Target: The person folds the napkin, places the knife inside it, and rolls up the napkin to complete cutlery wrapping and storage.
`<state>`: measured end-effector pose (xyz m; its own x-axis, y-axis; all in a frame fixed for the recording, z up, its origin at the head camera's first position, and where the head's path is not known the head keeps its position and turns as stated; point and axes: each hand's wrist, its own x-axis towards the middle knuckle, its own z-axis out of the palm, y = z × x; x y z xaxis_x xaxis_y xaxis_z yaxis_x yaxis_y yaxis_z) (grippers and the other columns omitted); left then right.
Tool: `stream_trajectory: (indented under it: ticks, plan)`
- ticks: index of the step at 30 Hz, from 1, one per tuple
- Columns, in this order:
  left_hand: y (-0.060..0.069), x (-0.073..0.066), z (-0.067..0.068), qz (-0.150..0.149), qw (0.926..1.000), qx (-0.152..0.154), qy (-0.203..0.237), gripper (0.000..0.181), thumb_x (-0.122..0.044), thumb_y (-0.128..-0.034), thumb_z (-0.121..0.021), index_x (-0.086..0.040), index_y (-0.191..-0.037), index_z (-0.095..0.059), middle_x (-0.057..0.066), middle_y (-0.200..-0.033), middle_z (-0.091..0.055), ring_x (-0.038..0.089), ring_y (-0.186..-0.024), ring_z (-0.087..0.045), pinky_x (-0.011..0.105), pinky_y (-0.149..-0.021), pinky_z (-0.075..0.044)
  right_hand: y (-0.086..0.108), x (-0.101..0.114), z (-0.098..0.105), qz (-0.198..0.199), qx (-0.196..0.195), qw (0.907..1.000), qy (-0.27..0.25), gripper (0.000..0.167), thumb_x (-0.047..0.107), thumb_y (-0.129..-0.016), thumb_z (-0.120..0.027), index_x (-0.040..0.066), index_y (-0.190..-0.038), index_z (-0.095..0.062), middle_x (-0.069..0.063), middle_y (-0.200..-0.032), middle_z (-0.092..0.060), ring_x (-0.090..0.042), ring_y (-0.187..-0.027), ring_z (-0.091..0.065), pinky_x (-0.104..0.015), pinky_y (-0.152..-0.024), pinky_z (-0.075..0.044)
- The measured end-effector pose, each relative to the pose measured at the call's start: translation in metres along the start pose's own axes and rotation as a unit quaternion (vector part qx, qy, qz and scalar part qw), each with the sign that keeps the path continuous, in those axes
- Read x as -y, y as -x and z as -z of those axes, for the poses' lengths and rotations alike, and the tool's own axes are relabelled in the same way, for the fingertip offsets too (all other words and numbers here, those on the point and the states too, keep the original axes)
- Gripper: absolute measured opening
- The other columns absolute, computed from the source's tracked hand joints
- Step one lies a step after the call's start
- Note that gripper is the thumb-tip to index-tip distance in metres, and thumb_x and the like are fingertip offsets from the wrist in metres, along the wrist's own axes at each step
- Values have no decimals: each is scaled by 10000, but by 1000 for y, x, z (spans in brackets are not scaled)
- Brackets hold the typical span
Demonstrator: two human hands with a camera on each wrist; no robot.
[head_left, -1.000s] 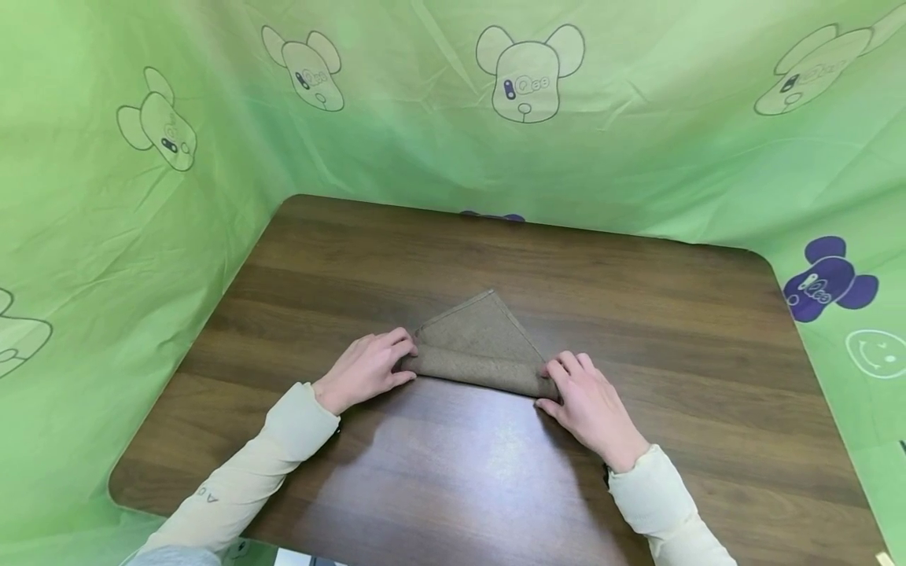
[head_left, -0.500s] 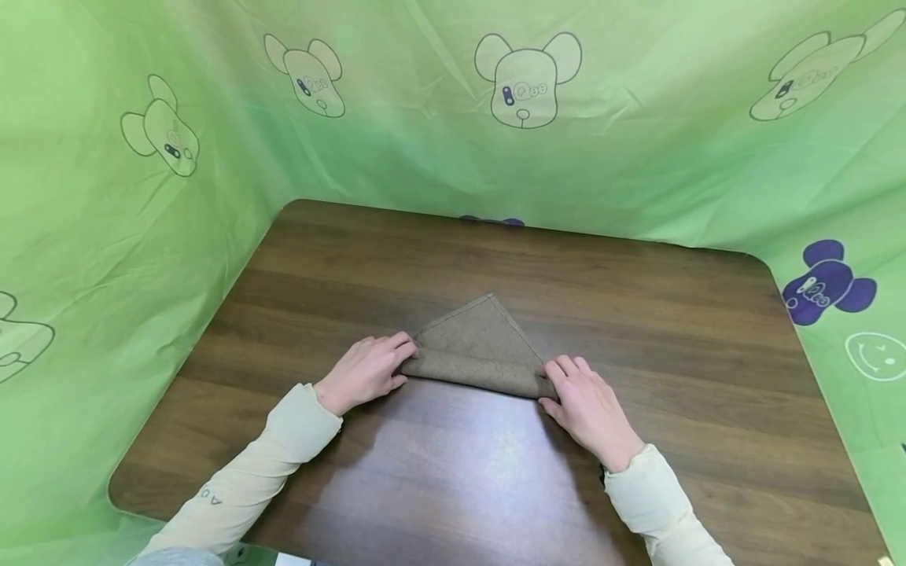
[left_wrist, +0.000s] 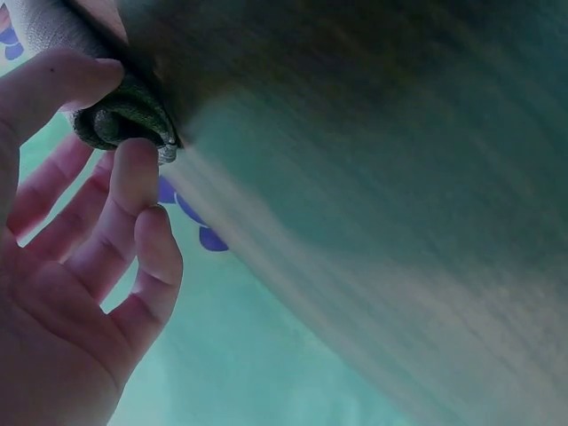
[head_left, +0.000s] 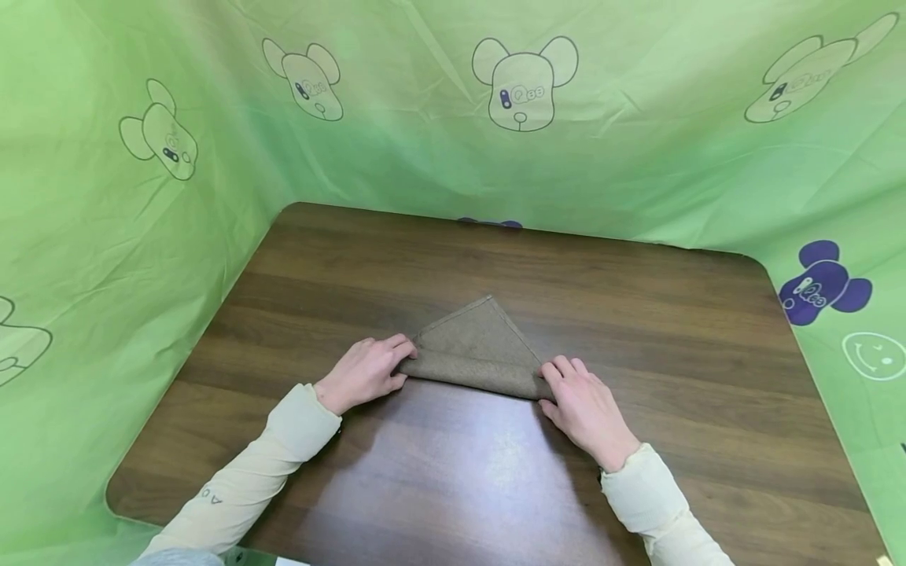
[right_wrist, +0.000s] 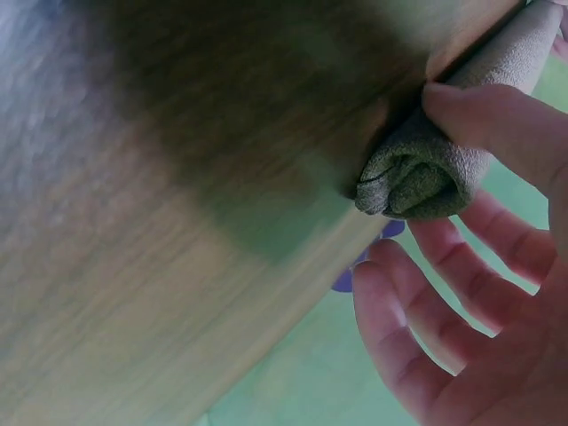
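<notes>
A brown-grey cloth (head_left: 476, 334) lies on the table, its near side rolled into a tube and its far part a flat triangle pointing away. My left hand (head_left: 366, 373) grips the left end of the roll between thumb and curled fingers. At the other end my right hand (head_left: 587, 409) holds the roll the same way. In the left wrist view the spiral end of the rolled cloth (left_wrist: 124, 120) shows between thumb and fingers. The right wrist view shows the opposite coiled end of the cloth (right_wrist: 422, 182), thumb on one side and fingers on the other.
The wooden table (head_left: 354, 267) has rounded corners. Green curtains (head_left: 410, 149) with printed bear heads hang behind it and at both sides. A white object (head_left: 289, 561) peeks out below the near edge.
The left thumb has drawn slightly closer under the roll since a second ago. Both hands keep hold of the cloth's ends, and the view has shifted slightly. The cloth looks nearly the same.
</notes>
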<state>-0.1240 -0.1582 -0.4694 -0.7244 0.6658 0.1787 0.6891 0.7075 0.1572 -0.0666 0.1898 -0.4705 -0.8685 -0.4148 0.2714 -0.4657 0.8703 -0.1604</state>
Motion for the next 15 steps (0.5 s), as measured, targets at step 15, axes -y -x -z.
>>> stream_trajectory:
  ticks: [15]
  plan:
    - [-2,7,2,756,9925,246,933,271,-164,-785,-708,-171,-1048,-645,-75,-969,-655,66,-665,-494,265,-633,-462,0,-2,-1,48,-302,9995,114,278,118,-693,-724,78,-954,-634,-19,-887,-627,-237,-781,-555,-351,-580,-478]
